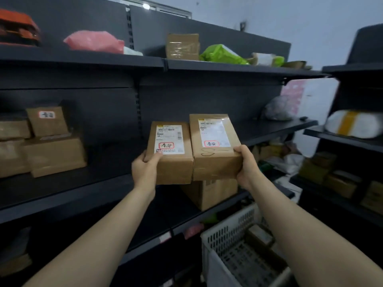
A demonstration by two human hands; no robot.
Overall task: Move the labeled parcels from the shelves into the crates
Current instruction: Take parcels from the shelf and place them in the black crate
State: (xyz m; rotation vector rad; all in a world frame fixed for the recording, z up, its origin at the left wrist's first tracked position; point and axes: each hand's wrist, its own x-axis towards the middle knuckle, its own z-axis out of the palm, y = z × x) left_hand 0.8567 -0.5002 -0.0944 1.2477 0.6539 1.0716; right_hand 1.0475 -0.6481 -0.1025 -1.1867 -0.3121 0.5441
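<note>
My left forearm (99, 235) and right forearm (310, 230) stretch up from the bottom of the view. Just beside the right one sits the white slatted crate (228, 230), low down, with a brown packet (260, 235) lying inside. Left hand (145, 168): thumb on top, fingers curled round the near corner of the left parcel (172, 158), clamped firm. Right hand (247, 166) grips the near right corner of the right parcel (215, 160) the same way. The two brown boxes sit side by side, touching, white labels with red-ringed writing facing me, in front of the middle shelf (83, 195). Below them a plain carton (209, 195) stands on that shelf; whether my parcels rest on it I cannot tell. More brown boxes (53, 154) are stacked to the left. A pink bag (93, 41) and a green bag (221, 54) lie on the top shelf.
</note>
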